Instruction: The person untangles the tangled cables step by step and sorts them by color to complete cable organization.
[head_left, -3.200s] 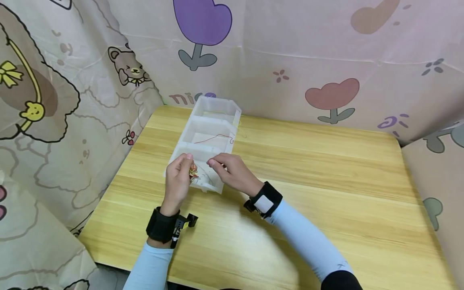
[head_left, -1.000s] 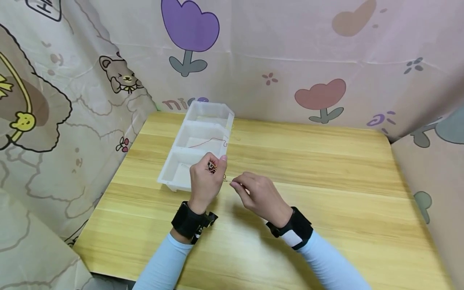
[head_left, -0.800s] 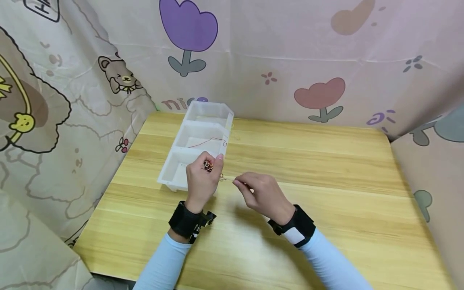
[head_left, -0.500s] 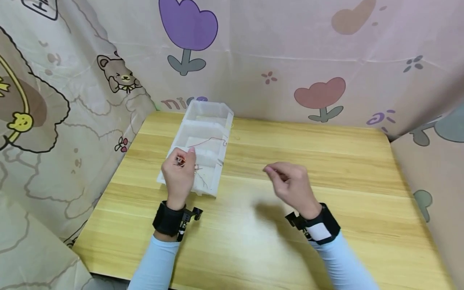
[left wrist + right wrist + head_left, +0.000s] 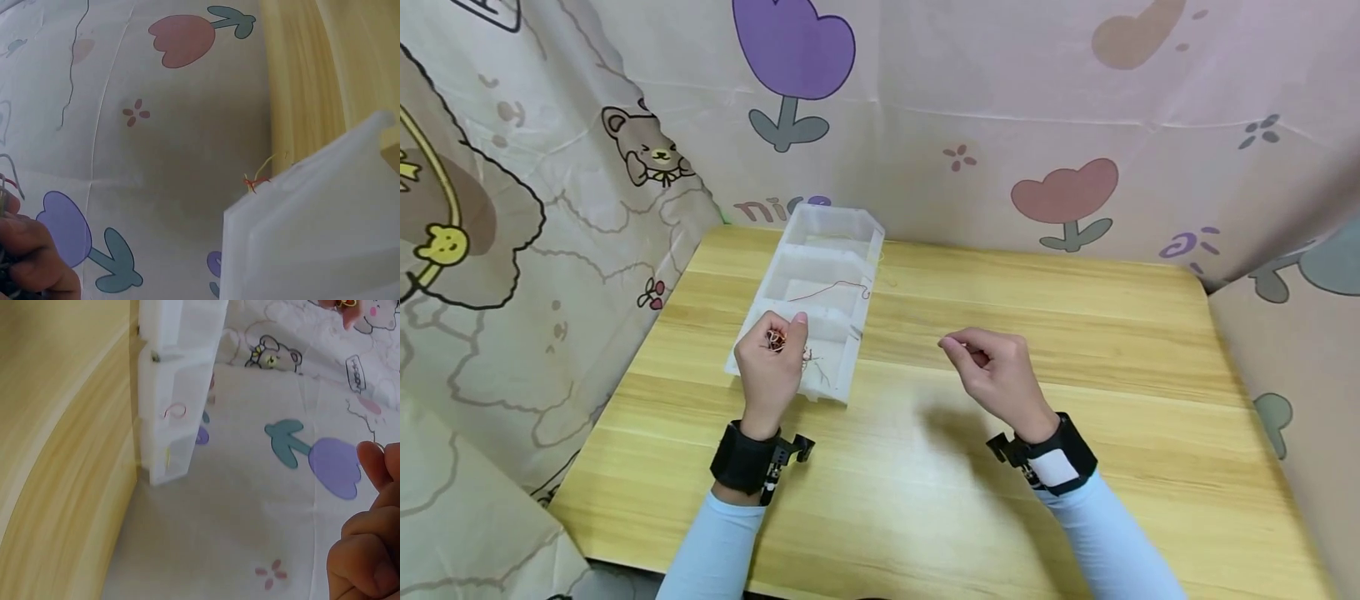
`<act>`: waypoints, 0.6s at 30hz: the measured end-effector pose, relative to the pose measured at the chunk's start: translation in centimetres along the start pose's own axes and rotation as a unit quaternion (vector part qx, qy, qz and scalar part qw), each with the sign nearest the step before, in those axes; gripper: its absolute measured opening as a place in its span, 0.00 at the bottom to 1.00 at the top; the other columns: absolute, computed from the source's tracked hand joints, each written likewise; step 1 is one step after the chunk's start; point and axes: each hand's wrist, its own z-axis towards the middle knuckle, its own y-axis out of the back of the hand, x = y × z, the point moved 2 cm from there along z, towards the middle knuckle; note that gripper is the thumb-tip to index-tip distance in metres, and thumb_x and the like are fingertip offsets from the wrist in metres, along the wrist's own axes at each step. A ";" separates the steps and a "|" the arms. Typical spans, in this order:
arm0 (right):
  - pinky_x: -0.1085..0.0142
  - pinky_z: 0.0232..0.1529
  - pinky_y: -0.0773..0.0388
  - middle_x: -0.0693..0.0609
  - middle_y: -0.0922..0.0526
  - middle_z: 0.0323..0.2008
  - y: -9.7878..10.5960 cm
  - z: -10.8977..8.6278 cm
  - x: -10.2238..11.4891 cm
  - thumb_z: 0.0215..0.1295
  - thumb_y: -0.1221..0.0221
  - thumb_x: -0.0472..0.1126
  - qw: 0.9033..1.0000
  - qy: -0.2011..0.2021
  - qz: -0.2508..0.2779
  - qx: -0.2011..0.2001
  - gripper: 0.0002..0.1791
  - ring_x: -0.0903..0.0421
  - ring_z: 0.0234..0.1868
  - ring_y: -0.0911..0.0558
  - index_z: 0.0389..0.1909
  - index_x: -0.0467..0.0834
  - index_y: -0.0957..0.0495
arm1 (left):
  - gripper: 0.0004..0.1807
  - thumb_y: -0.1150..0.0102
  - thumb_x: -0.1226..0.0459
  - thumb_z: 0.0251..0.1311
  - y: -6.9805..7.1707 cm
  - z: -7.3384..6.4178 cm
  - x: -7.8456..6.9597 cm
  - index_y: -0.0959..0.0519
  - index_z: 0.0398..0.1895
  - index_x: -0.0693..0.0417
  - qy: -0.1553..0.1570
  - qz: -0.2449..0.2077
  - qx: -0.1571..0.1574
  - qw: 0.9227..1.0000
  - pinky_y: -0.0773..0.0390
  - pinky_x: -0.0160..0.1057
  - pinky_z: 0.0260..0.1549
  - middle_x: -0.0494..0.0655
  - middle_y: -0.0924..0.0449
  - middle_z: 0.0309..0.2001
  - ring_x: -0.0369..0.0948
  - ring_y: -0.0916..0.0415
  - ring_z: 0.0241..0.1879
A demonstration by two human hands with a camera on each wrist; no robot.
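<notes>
My left hand point(image 5: 767, 375) is above the near compartment of a white three-compartment box point(image 5: 831, 252). Its curled fingers grip a tangle of coloured threads point(image 5: 776, 341), with loose ends poking out on the thumb side. To the right, over the table, my right hand point(image 5: 996, 375) pinches between thumb and forefinger a thin dark wavy thread point(image 5: 373, 428), which shows in the right wrist view and is too fine to see in the head view. The hands are well apart. A red thread point(image 5: 827, 292) lies across the middle compartment and curls over its right side.
A yellow thread point(image 5: 883, 267) hangs at the box's far right edge. In the left wrist view, short red threads point(image 5: 253, 183) lie on the rim. Printed curtains point(image 5: 955, 75) stand behind the wooden table point(image 5: 1112, 350) and at its sides.
A second ago the hands were close together with a strand stretched between them. Since then they have parted: the left went back left over the box, the right moved right with a thread.
</notes>
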 end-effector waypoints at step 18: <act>0.70 0.13 0.40 0.59 0.35 0.10 -11.7 1.9 -2.1 0.66 0.46 0.46 0.976 -0.019 -0.017 0.215 0.12 0.66 0.11 0.39 0.28 0.46 0.18 | 0.18 0.43 0.69 0.59 3.4 -1.2 3.1 0.36 0.13 0.59 0.031 0.001 -0.034 0.999 0.49 0.32 0.08 0.44 0.39 0.08 0.37 0.48 0.08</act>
